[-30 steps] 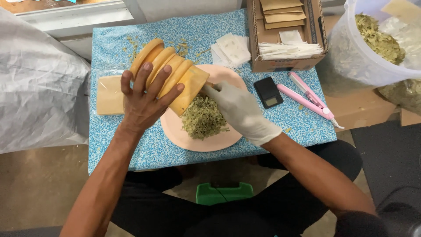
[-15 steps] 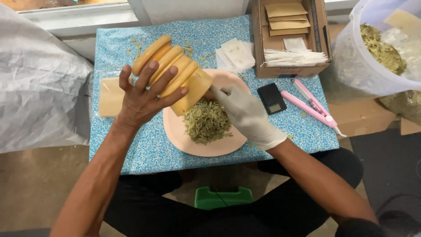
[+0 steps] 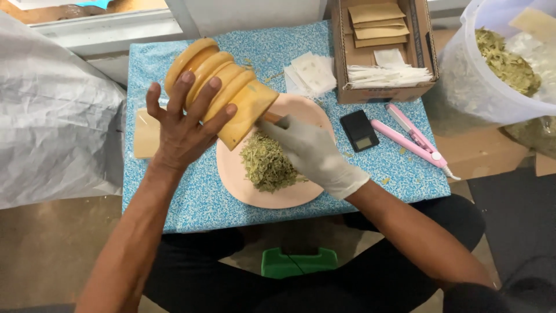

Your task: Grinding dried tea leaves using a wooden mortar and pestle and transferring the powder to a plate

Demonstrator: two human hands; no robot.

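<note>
My bare left hand grips a ribbed yellow wooden mortar, tipped on its side with its mouth pointing down toward a pink plate. My right hand, in a white glove, reaches with its fingers to the mortar's mouth; whether it holds anything I cannot tell. A heap of dried green crushed leaves lies on the plate just under the mouth and partly beneath the gloved hand.
The blue patterned table also carries a flat wooden board, white sachets, a cardboard box of envelopes, a small black scale and a pink heat sealer. A bag of dried leaves stands at right.
The mortar has tilted a little further toward the plate. My gloved fingers have moved up to its mouth.
</note>
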